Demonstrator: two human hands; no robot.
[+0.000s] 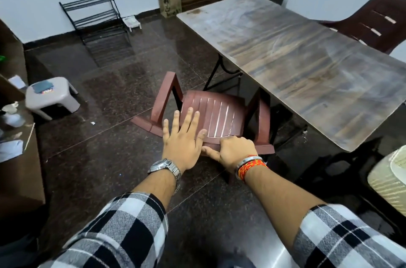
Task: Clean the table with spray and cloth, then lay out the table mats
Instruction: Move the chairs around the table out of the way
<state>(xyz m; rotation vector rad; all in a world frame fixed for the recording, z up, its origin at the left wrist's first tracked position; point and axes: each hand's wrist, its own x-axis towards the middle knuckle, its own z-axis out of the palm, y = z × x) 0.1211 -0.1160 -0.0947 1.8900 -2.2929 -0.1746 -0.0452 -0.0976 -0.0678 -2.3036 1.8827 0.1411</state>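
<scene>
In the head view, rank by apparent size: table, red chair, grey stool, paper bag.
1. Table, largest by far.
2. Red chair.
3. Grey stool.
4. Paper bag, though it stands farthest away, so its small look is partly distance.

both arms reach forward, sleeves rolled back; left hand [183, 136] is spread flat with fingers splayed, right hand [232, 150] is curled, knuckles up.
</scene>
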